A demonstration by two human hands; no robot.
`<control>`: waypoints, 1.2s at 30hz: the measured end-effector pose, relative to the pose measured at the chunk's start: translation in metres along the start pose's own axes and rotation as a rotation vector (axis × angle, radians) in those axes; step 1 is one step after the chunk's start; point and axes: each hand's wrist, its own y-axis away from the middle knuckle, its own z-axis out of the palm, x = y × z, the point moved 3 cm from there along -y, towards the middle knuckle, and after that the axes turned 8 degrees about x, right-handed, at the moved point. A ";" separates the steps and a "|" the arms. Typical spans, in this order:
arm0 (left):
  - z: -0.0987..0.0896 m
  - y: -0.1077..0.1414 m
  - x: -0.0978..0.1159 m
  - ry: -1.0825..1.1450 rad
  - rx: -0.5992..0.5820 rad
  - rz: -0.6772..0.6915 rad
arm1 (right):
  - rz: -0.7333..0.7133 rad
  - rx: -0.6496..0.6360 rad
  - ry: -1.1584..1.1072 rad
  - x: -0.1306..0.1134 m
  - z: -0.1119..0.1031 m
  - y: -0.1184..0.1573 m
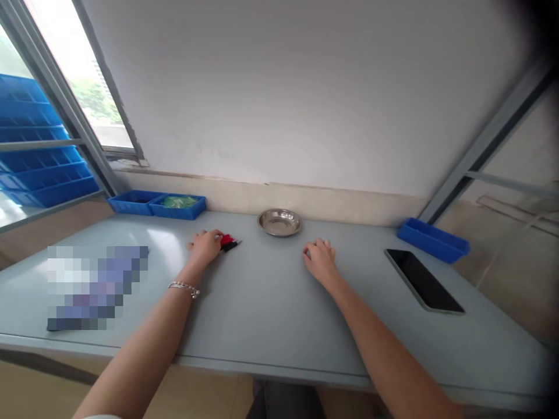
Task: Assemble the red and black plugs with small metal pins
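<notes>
On the grey table, my left hand (205,245) is bent over some small red and black pieces with thin metal tips. Its fingers close on the near end of the red piece (226,239), and the black piece (230,247) lies right beside it. Their exact kind is too small to make out. To the right, my right hand (321,259) rests on the tabletop, fingers loosely curled and apart, with nothing seen in it. A shallow round metal dish (279,223) stands beyond and between both hands, touched by neither.
Two blue bins (177,208) sit at the back left, one with green-and-clear packets. Another blue bin (432,240) is at the right edge, near a dark-screened phone (423,280). A blurred-out item (98,288) lies at left. Stacked blue trays (39,145) stand beyond the frame.
</notes>
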 end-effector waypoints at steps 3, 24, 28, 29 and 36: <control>-0.001 0.001 0.001 0.005 -0.003 -0.006 | 0.008 0.007 0.001 0.002 0.000 0.000; -0.005 0.018 0.043 0.039 -0.098 0.474 | 0.049 -0.038 -0.034 0.006 0.003 -0.001; 0.000 0.016 0.040 0.001 -0.106 0.493 | 0.049 -0.058 -0.032 0.006 0.002 -0.001; 0.001 0.015 0.039 -0.012 -0.104 0.495 | 0.051 -0.066 -0.031 0.006 0.002 -0.001; -0.003 0.013 0.034 -0.104 -0.055 0.457 | 0.049 -0.070 -0.048 0.006 0.003 -0.001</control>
